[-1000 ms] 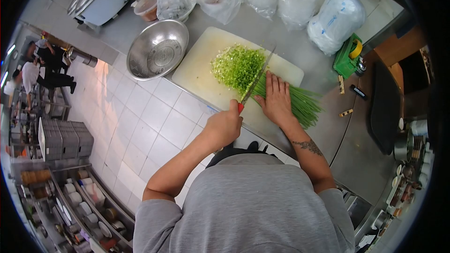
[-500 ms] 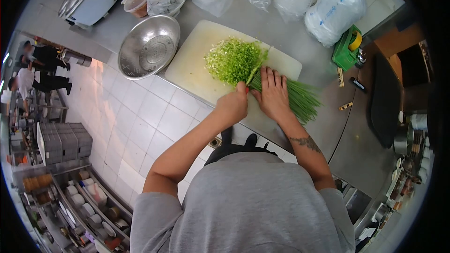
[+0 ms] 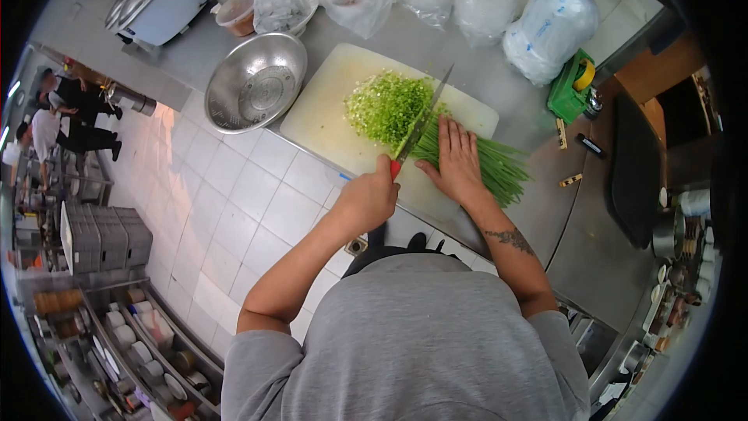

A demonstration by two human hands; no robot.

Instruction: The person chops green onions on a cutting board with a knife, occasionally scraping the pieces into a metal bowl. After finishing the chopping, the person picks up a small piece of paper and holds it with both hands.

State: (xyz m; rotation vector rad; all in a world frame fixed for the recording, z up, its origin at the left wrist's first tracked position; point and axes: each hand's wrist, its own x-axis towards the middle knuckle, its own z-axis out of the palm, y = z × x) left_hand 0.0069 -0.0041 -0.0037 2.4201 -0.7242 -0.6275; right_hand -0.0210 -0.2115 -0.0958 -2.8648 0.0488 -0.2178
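Our left hand [image 3: 370, 199] grips the red-handled knife [image 3: 417, 129]; right hand [image 3: 456, 160] lies flat, pinning the chives [image 3: 499, 168]. We should tuck fingertips, slice evenly.

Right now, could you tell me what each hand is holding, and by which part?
The left hand grips the knife by its red handle. The right hand holds nothing; it presses flat on the green onions.

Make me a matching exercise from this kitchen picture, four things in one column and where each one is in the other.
Things:
1. knife
2. metal bowl
3. chopped greens
4. tape dispenser

Places:
A. piled on the cutting board
B. on the counter, right of the board
C. in the left hand
D. on the counter, left of the board

Pairs: 1-C, 2-D, 3-A, 4-B
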